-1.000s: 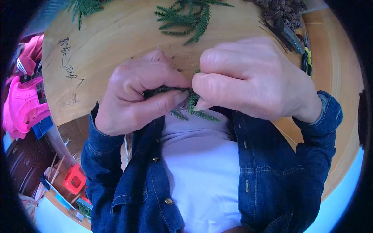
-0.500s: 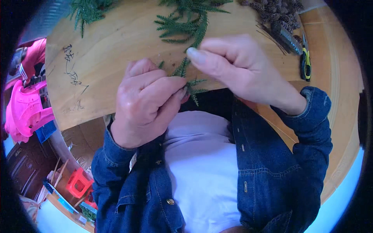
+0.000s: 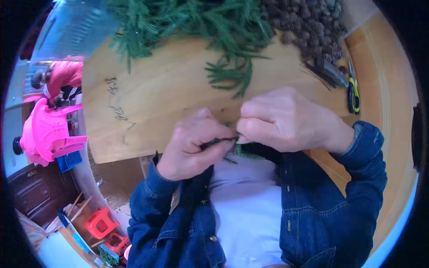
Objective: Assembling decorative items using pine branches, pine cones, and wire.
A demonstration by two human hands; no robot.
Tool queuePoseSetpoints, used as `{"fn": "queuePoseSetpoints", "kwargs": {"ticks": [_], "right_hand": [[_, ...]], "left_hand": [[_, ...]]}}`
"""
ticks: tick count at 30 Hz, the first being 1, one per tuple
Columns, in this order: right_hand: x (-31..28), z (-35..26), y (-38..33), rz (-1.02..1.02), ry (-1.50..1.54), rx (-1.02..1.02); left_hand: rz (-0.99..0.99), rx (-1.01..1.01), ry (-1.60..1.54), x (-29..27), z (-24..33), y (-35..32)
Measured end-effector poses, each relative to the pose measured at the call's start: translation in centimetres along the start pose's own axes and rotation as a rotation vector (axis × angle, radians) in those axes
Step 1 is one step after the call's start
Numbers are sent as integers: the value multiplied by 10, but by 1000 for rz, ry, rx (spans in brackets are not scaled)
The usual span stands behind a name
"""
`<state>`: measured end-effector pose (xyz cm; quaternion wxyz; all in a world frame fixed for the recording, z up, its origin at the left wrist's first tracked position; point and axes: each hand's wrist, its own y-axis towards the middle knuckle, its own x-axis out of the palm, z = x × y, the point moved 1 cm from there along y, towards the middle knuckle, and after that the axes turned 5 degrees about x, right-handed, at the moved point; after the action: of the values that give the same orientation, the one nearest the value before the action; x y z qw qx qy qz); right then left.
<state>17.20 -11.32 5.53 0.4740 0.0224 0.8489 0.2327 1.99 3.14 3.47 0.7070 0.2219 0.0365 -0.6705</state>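
Note:
My left hand [image 3: 196, 140] and my right hand [image 3: 281, 123] meet above the near edge of the wooden table [image 3: 156, 76], close to my body. Between them is a small green needle-leaved sprig [image 3: 248, 155], most of it hidden by my fingers. The left fingers are closed round its dark, thin stem end. Pressed together beside them, the thumb and fingers of my right hand pinch the same sprig, with green needles poking out below. Just beyond my hands hangs the loose tip of a larger green branch [image 3: 230, 73], part of a pile of greenery [image 3: 192, 22].
Many brown pine cones [image 3: 308, 27] are heaped at the far right, with dark thin sticks [image 3: 319, 73] in front. Yellow-and-black pliers [image 3: 353, 94] lie by the right edge. A pink plastic chair [image 3: 42, 131], red stools [image 3: 100, 223] and a person in red [image 3: 67, 80] are left.
My right hand has come down from above the left one and now pinches the sprig beside it. The view has shifted, showing more of the greenery and cones.

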Motion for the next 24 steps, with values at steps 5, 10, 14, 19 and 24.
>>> {"fn": "queuePoseSetpoints", "kwargs": {"ticks": [5,10,14,19,24], "right_hand": [[-2,-6,-3,-52,-3,86],[-3,5,-2,156,130,326],[11,0,-10,354,100,263],[38,-15,-2,473,39,346],[49,-17,-8,557,161,447]], "left_hand": [[12,-2,69,1,7,-2],[180,-171,-21,6,9,-3],[364,-410,-309,8,8,0],[341,-273,-191,12,4,-2],[402,-217,-198,22,2,-4]]}}
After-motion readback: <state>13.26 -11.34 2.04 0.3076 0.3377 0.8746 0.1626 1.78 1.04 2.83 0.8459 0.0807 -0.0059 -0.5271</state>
